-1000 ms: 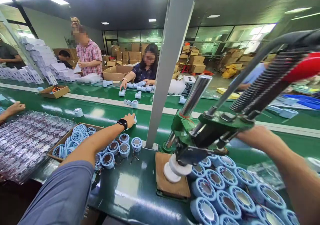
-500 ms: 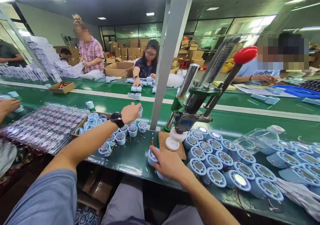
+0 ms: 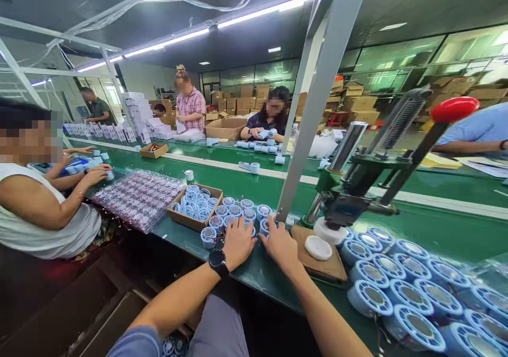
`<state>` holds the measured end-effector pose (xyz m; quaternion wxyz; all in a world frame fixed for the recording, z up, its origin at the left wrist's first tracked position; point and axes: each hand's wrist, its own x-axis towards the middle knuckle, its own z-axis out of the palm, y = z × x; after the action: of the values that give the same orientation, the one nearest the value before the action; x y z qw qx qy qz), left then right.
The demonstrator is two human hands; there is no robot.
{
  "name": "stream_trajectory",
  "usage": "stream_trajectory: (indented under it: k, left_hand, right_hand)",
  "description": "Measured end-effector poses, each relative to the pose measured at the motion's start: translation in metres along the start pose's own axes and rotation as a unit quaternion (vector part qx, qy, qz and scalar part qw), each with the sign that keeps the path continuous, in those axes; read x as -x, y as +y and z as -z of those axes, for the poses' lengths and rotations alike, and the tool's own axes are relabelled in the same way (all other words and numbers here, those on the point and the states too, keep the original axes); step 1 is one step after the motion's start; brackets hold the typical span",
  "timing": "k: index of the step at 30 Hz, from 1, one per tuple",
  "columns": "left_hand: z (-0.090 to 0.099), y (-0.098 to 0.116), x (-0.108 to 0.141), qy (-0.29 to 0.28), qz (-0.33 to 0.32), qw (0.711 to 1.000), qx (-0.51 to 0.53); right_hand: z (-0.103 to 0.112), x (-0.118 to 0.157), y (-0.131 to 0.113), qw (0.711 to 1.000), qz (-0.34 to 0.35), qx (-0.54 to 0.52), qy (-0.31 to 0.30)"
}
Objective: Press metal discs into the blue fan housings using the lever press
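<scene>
My left hand [image 3: 239, 244], with a dark watch on its wrist, reaches over a cluster of blue round housings [image 3: 216, 222]. Its fingers are spread, and the tips touch or hover over the nearest ones. Close to its right, my right hand [image 3: 282, 244] has thumb and fingers around one blue round housing [image 3: 265, 225], partly hidden by the fingers. Thin wires show among the cluster. Just right of my right hand stands a hand press [image 3: 345, 203] with a red knob [image 3: 454, 109]. A white round pad [image 3: 318, 248] lies on its brown base board [image 3: 301, 235].
Many more housings [image 3: 410, 288] stand in rows to the right. A cardboard box of blue rings [image 3: 194, 206] and a sheet of wrapped parts [image 3: 138, 193] lie left. Beyond runs a green conveyor belt [image 3: 222, 176]; a grey post [image 3: 313, 97] rises before it. Co-workers [image 3: 34, 198] sit around.
My left hand has drawn back from over the belt to the housing cluster. My right hand has moved forward, away from the table edge, to the cluster. The view has swung left.
</scene>
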<state>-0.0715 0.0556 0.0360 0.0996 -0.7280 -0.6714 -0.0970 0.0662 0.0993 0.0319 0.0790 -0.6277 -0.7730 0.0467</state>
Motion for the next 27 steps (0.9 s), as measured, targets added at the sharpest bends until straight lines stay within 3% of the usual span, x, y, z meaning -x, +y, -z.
stream_trajectory:
  k: [3, 6, 9, 11, 13, 16, 18, 19, 21, 22, 24, 27]
  left_hand:
    - [0.022, -0.046, -0.004, 0.024, 0.001, 0.999, 0.025]
    - [0.043, -0.117, -0.008, 0.000, 0.047, 0.999, 0.011]
    - [0.051, -0.178, -0.009, -0.032, 0.062, 0.998, 0.010]
    - [0.052, -0.201, -0.008, -0.041, 0.060, 0.997, 0.017]
    - [0.054, -0.205, -0.006, -0.028, 0.064, 0.997, 0.018]
    - [0.055, -0.169, 0.002, 0.098, 0.064, 0.992, 0.040]
    - [0.045, -0.119, 0.014, 0.209, -0.001, 0.972, 0.110]
    - [0.035, -0.090, 0.021, 0.230, -0.064, 0.958, 0.158]
    - [0.008, -0.032, 0.035, 0.178, -0.194, 0.934, 0.242]
    - [-0.007, -0.008, 0.041, 0.155, -0.225, 0.925, 0.265]
    - [-0.036, 0.024, 0.047, 0.120, -0.227, 0.919, 0.298]
    - [-0.060, 0.036, 0.044, 0.075, -0.164, 0.931, 0.316]
  right_hand:
    - [-0.031, 0.016, 0.019, 0.991, 0.037, -0.076, 0.101]
    - [-0.064, 0.038, 0.041, 0.962, 0.086, -0.167, 0.199]
    - [-0.082, 0.064, 0.059, 0.932, 0.133, -0.226, 0.248]
    - [-0.083, 0.079, 0.069, 0.921, 0.155, -0.247, 0.261]
    - [-0.080, 0.091, 0.078, 0.916, 0.164, -0.259, 0.258]
    - [-0.072, 0.100, 0.091, 0.916, 0.157, -0.277, 0.243]
    - [-0.068, 0.103, 0.098, 0.914, 0.156, -0.296, 0.229]
    - [-0.065, 0.104, 0.101, 0.912, 0.158, -0.307, 0.223]
    - [-0.062, 0.105, 0.106, 0.908, 0.159, -0.324, 0.213]
    - [-0.061, 0.107, 0.108, 0.907, 0.157, -0.329, 0.211]
    - [-0.059, 0.110, 0.112, 0.906, 0.152, -0.335, 0.207]
    - [-0.058, 0.117, 0.120, 0.906, 0.149, -0.340, 0.203]
